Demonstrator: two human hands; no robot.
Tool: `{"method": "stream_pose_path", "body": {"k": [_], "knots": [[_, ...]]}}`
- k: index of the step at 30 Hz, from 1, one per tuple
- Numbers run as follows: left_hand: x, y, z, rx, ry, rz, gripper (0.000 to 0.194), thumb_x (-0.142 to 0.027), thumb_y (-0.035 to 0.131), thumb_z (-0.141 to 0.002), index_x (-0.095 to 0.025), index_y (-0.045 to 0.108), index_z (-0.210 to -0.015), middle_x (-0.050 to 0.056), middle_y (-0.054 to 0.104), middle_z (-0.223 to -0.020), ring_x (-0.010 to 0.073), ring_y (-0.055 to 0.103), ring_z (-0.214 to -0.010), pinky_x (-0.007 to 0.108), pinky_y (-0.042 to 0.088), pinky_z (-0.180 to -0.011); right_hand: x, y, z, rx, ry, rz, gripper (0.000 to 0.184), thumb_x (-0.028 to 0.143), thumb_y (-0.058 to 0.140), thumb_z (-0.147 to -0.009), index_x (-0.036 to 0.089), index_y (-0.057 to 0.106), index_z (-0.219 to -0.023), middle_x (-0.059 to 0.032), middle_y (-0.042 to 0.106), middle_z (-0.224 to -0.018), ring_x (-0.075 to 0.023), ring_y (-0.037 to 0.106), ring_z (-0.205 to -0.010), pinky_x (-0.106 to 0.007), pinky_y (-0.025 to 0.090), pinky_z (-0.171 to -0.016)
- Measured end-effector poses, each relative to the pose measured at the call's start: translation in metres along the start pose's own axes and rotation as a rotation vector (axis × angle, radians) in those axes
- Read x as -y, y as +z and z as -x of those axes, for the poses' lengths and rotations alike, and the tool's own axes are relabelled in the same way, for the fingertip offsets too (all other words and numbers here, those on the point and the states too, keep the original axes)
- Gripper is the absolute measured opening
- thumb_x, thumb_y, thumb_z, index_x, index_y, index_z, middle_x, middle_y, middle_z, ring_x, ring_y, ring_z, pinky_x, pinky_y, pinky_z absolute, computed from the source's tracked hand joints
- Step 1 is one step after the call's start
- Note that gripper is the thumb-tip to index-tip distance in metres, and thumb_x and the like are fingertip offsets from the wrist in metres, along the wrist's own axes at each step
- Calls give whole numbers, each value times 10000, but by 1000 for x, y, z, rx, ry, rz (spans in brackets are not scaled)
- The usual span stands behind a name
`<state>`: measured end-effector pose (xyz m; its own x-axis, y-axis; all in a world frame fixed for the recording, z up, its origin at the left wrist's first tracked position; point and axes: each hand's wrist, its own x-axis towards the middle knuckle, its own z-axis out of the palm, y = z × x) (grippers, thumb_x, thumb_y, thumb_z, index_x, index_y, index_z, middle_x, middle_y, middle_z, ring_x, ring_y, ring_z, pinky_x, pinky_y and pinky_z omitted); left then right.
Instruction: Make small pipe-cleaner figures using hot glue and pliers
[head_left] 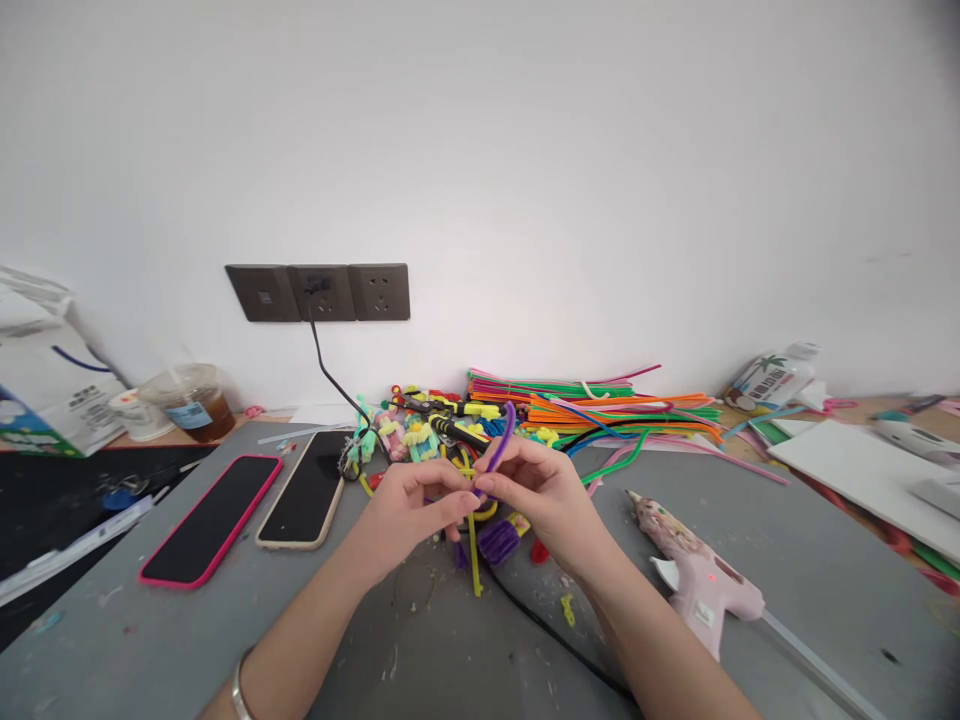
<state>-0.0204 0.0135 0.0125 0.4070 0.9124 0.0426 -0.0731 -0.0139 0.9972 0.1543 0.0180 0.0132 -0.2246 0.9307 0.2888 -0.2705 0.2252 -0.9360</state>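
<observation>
A fuzzy purple pipe cleaner (504,438) is pinched between my two hands, its upper end curving upward. My right hand (536,485) grips it with thumb and index finger. Close beside it, my left hand (427,500) has its thumb and fingers pressed together at the pipe cleaner's lower part, which is mostly hidden. Below the hands, a yellow pipe cleaner (475,560) hangs or lies on the grey mat; I cannot tell which. Near it sits a purple coiled piece (499,541). Behind lie yellow-and-black pliers (459,432) among small pipe-cleaner shapes.
A pink glue gun (705,580) with a glue stick lies at right. Two phones, one pink-cased (212,520) and one beige-cased (304,492), lie at left. Bundles of pipe cleaners (622,412) rest by the wall. A drink cup (199,405) stands back left; a black cable (555,630) crosses the mat.
</observation>
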Motion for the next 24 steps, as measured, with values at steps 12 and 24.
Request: {"method": "stream_pose_path", "body": {"k": [12,24], "knots": [[6,1,-3,-218,267,-300,211,-292,678,-812,-159,659,-650,25,562,-695,154,515,-690,262,383,-608,-7,-3,-2,-97,73,-26,215,353,850,-703,204,703,-752,-26,756,-796,-159,671,-710,-276,535,-669],[-3,-1,0,-154,264,-327,194,-276,672,-833,-165,697,-676,23,574,-690,146,507,-690,250,383,-600,-6,-5,-2,-17,32,-19,213,335,837,-724,198,676,-754,-16,704,-781,-151,652,-723,-282,533,-685]]}}
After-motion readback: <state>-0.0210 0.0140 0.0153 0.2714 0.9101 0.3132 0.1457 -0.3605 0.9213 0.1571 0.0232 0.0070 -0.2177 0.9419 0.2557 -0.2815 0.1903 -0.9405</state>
